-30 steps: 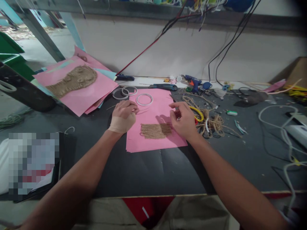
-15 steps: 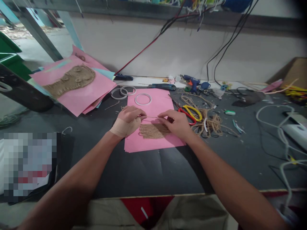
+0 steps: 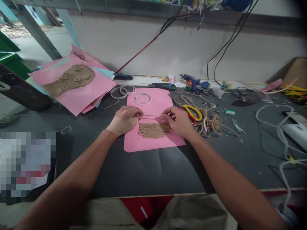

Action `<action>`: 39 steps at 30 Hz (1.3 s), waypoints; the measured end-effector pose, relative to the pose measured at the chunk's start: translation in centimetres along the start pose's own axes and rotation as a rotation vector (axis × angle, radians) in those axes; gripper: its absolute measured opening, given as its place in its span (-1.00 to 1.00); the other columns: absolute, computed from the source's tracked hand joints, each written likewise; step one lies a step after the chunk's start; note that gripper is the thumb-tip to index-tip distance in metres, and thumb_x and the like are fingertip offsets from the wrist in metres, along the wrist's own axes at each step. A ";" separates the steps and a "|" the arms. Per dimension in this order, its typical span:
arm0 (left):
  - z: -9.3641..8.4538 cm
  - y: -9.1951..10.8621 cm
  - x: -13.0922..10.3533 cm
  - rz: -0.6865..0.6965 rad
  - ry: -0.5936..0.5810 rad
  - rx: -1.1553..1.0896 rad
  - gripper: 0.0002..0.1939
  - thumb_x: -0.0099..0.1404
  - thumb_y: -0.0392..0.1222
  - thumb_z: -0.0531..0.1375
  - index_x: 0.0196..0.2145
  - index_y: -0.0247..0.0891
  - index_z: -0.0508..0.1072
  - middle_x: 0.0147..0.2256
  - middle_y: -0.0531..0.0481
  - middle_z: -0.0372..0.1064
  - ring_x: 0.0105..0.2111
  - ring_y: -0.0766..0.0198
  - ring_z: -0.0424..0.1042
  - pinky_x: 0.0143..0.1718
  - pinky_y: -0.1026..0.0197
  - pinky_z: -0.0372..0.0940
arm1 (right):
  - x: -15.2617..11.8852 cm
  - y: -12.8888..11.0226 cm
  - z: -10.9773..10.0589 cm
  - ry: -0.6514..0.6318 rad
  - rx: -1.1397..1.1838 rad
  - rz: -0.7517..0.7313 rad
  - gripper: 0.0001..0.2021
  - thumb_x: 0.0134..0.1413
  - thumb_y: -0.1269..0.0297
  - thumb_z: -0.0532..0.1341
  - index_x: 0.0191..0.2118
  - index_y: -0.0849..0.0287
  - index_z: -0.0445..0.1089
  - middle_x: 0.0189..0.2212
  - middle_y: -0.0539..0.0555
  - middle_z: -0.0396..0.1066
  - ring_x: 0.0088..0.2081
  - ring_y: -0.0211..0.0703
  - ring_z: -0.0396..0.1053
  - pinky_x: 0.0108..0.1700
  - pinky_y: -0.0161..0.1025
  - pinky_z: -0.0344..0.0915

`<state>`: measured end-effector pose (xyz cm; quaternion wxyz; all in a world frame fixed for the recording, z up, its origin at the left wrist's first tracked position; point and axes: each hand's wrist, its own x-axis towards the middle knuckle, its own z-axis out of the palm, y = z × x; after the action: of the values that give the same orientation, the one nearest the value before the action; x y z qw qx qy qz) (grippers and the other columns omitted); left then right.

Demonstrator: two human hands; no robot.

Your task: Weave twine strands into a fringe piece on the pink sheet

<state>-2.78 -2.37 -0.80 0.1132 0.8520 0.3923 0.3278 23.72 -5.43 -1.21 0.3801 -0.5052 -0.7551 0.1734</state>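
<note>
A short length of twine (image 3: 152, 115) is stretched level between my two hands, just above the pink paper (image 3: 134, 143). My left hand (image 3: 126, 118), with a tan bandage round its wrist side, pinches one end. The other end is between thumb and fingers of my right hand (image 3: 178, 120). Below the strand, on the paper, lies a block of twine rows (image 3: 153, 130) set side by side; my right fingers hover by its upper right corner. A white ring (image 3: 143, 99) rests on the paper's far part.
Red-and-yellow scissors (image 3: 192, 112) and tangled twine (image 3: 209, 124) lie right of the paper. A utility knife (image 3: 163, 86) and a blue glue gun (image 3: 192, 82) are behind. Far left, a twine-covered shape (image 3: 74, 78) lies on stacked pink sheets. A white cable (image 3: 279, 127) loops at right.
My hands have moved apart, my left hand slightly left and my right hand slightly right. More of the twine now shows between them.
</note>
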 end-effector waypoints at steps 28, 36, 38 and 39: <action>0.9 -0.6 0.1 -0.082 -0.059 0.018 -0.84 0.25 -0.24 0.31 -0.19 -0.19 0.62 -0.24 -0.06 0.50 -0.24 0.20 0.48 -0.11 0.11 0.35 | 0.0 0.6 -0.4 -0.157 0.140 0.067 -0.92 0.21 0.27 0.27 -0.26 0.15 0.49 -0.40 0.01 0.52 -0.37 -0.19 0.40 -0.28 -0.20 0.27; 0.9 -0.8 0.3 -0.103 -0.099 -0.043 -0.98 0.21 -0.28 0.32 -0.38 -0.23 0.58 -0.27 -0.05 0.46 -0.32 0.24 0.44 -0.21 0.14 0.34 | -0.1 0.3 -0.6 -0.171 0.098 0.063 -0.89 0.21 0.25 0.28 -0.25 0.16 0.51 -0.39 0.03 0.55 -0.40 -0.20 0.39 -0.32 -0.21 0.26; 0.7 -0.7 0.3 -0.074 -0.122 -0.052 -0.96 0.23 -0.30 0.29 -0.37 -0.25 0.57 -0.22 -0.06 0.46 -0.29 0.25 0.44 -0.18 0.14 0.34 | -0.1 0.1 -0.7 -0.185 0.086 0.066 -0.88 0.21 0.23 0.28 -0.25 0.16 0.51 -0.38 0.05 0.55 -0.40 -0.20 0.40 -0.33 -0.22 0.26; 0.5 -0.7 0.3 -0.061 -0.135 -0.054 -0.95 0.24 -0.30 0.28 -0.36 -0.25 0.57 -0.19 -0.06 0.46 -0.26 0.25 0.45 -0.16 0.14 0.34 | -0.1 0.0 -0.7 -0.197 0.079 0.071 -0.87 0.21 0.24 0.28 -0.24 0.17 0.52 -0.37 0.05 0.56 -0.40 -0.20 0.40 -0.33 -0.22 0.26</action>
<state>-2.72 -1.67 -1.38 0.1725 0.8565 0.4004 0.2764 24.25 -5.58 -0.77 0.3174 -0.4968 -0.7629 0.2653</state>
